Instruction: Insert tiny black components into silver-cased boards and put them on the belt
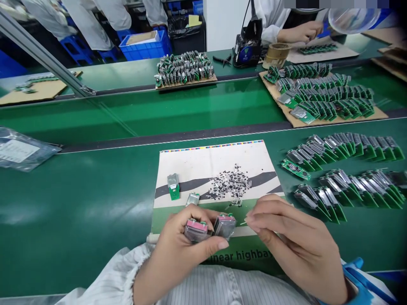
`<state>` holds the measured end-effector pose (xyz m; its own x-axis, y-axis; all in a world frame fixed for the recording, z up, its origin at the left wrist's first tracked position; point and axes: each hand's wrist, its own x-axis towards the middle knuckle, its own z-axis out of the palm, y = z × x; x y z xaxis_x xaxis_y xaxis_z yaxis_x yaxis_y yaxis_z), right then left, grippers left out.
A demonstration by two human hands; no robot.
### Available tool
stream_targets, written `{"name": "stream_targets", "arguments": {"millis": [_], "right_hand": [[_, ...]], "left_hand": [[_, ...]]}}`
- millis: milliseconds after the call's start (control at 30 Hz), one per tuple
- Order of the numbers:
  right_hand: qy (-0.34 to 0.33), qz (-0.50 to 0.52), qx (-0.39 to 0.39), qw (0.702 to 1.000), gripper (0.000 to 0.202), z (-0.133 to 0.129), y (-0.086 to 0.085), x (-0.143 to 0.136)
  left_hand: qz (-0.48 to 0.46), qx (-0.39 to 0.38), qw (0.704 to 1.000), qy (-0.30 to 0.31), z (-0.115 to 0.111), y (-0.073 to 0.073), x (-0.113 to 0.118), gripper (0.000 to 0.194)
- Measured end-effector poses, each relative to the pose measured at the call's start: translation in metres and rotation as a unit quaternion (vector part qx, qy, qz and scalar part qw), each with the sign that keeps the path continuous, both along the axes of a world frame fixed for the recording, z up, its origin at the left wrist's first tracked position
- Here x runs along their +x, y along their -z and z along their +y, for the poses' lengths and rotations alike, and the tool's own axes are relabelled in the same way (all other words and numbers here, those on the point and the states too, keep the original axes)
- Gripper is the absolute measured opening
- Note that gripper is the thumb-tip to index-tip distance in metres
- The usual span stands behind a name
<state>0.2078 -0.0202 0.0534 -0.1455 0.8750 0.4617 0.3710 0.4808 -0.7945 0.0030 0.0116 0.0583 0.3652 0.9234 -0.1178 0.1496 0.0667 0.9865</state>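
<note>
My left hand [187, 241] is closed around two circuit board modules with clear-grey boxy tops, one circuit board module [196, 228] showing a pink edge and the other [225, 226] nearer the thumb. To their right, my right hand [286, 237] pinches a tiny electronic component [243, 223]; only its thin pale legs stick out, apart from the modules. Beyond both hands lies a pile of loose black components with thin metal legs [230, 184] on a printed sheet [184, 163]. Two more modules rest on that sheet: one green board with a grey top [173, 186], and another [192, 199] partly behind my left hand.
Rows of leaning circuit boards [346, 148] stand at the right. Across the belt are a loaded cardboard sheet [288, 114], another board stack [186, 70], pliers [222, 60] and a tape roll [276, 55]. A plastic bag [22, 148] lies left. A co-worker's hand [302, 31] is at the far side.
</note>
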Motion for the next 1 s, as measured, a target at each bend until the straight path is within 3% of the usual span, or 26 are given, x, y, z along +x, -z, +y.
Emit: {"name": "stream_targets", "arguments": {"millis": [167,467,1000], "right_hand": [[0.037,0.077,0.020,0.996,0.040,-0.001,-0.006,-0.011],[0.026,-0.050,0.077,0.995,0.027,0.002,-0.007,-0.014],[0.018,-0.082,0.082,0.993,0.029,-0.001,-0.006,-0.015]], "left_hand": [[0.006,0.055,0.998,-0.004,-0.005,-0.002,0.003,0.029],[0.025,0.127,0.991,0.016,-0.006,-0.006,0.007,0.032],[0.045,0.156,0.986,0.031,-0.008,-0.004,0.005,0.033]]}}
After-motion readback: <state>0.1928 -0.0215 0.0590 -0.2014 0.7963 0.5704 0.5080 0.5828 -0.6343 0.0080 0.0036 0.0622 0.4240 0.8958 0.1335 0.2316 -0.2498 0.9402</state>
